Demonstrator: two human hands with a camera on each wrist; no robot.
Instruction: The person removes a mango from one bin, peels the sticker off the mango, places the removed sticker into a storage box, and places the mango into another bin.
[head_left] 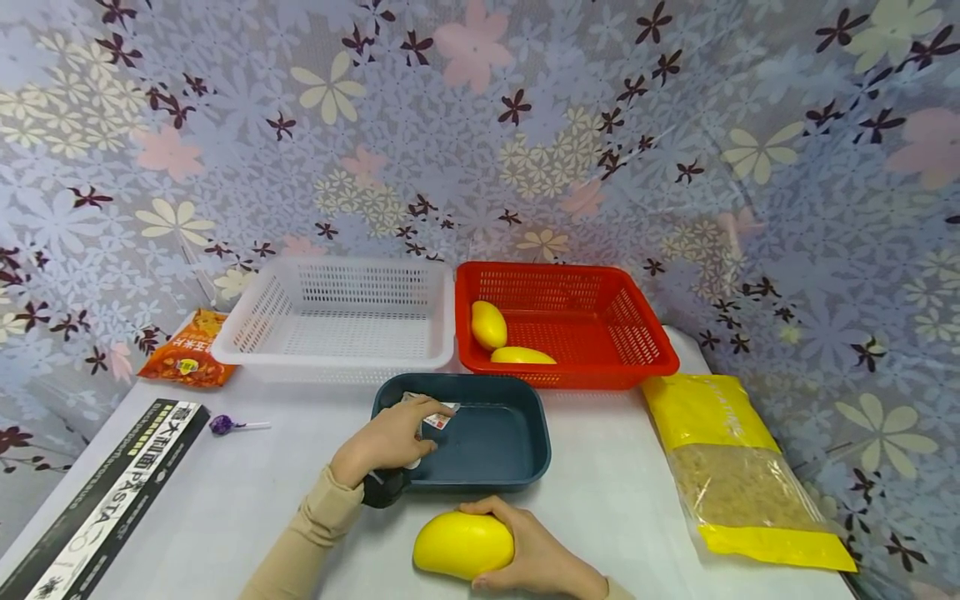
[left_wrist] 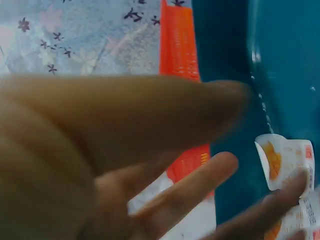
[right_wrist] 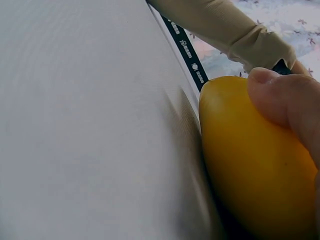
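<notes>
My right hand [head_left: 536,550] grips a yellow mango [head_left: 462,546] in front of the dark teal tray [head_left: 487,475]. In the right wrist view the thumb presses on the mango's side, and the other fingers are hidden. Over the left part of the tray reaches my left hand [head_left: 386,437], its thumb and fingers apart in the left wrist view. Small white packets with orange print [left_wrist: 287,162] lie in the tray below its fingertips; one finger overlaps them, but whether it touches cannot be told. Two more mangoes [head_left: 489,325] lie in the red basket [head_left: 577,379].
A white basket [head_left: 337,360] stands behind the tray, left of the red one. To the left are an orange snack bag [head_left: 191,350], a purple lollipop [head_left: 222,425] and a long pasta box [head_left: 105,500]. A yellow bag of oatmeal-like flakes [head_left: 738,467] lies at the right.
</notes>
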